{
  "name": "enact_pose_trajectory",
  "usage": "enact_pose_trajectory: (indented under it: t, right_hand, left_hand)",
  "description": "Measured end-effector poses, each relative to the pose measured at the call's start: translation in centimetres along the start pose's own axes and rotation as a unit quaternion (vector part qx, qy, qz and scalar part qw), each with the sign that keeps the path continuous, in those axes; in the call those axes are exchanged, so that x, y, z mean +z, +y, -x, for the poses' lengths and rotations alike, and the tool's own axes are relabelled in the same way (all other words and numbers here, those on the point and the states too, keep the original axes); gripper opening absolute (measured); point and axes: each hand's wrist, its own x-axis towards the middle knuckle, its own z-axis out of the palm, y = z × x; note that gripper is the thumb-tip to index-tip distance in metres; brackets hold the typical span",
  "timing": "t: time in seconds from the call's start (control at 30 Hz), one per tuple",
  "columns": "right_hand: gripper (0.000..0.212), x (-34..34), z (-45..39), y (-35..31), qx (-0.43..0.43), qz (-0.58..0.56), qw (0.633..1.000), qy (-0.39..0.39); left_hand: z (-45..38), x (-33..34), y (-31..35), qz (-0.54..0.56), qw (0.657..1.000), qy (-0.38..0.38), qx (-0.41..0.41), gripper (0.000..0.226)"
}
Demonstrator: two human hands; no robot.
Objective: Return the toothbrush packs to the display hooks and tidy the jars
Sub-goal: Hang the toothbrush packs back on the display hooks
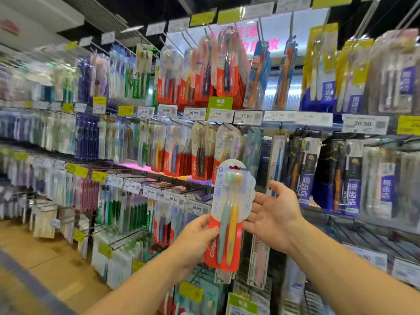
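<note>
In front of the display hooks [181, 189] crowded with hanging packs, the left hand [195, 242] pinched the lower left edge of an upright toothbrush pack [229, 214] containing a teal and a yellow brush, while the right hand [272, 214] lay flat-fingered just right of it, apparently touching its edge.

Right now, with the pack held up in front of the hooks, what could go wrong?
1. Only the left hand grips the pack, low on one edge; the right hand is open beside it, so the pack could tilt or slip.
2. The hang hole sits at the top, far from the grip, so threading it onto a hook may be clumsy.
3. The hanging packs are crowded, so the pack could go on the wrong hook or knock neighbours.
</note>
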Motion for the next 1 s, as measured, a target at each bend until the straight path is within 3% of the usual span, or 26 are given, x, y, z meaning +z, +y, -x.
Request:
enact_pose_trajectory:
  t: [0.33,0.63,1.0]
  right_hand:
    - [0.083,-1.2,-0.4,-0.6,-0.003,-0.029,0.999,-0.016]
    - [0.023,-5.4,1.9,-2.1,-0.051,-0.01,0.998,0.019]
    - [0.029,-11.5,7.6,-6.1,-0.122,-0.015,0.991,0.058]
  left_hand:
    - [-0.8,0.8,0.2,0.01,1.0,-0.013,0.009,0.024]
    - [-1.6,6.0,0.6,0.023,0.997,-0.074,0.031,0.024]
    - [-0.8,14.8,2.2,0.035,0.987,-0.154,0.027,0.022]
